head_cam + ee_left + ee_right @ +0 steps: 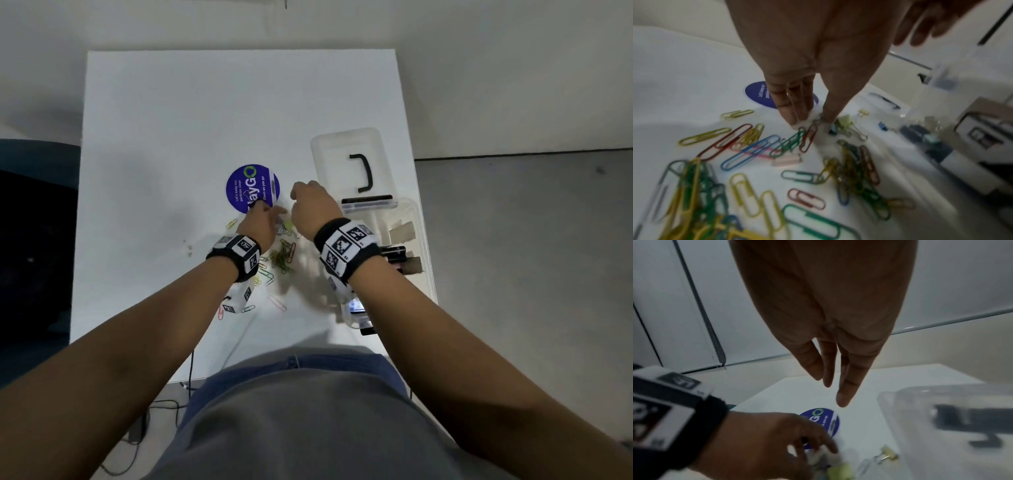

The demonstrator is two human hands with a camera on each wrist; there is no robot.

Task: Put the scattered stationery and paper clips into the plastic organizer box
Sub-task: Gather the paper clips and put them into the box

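Note:
Coloured paper clips lie scattered on the white table, in front of my wrists. My left hand reaches down with straight fingers. Its thumb touches the wire handle of a binder clip, and bare table shows between thumb and fingers. A yellow-green binder clip and a small gold one lie just right of it. My right hand hovers above them, fingers hanging straight, holding nothing. The clear organizer box stands at the right edge.
The box's clear lid, with a black handle, lies behind the box. A round purple sticker lies just beyond my left hand. A small blue clip lies near the box. A dark chair is left of the table.

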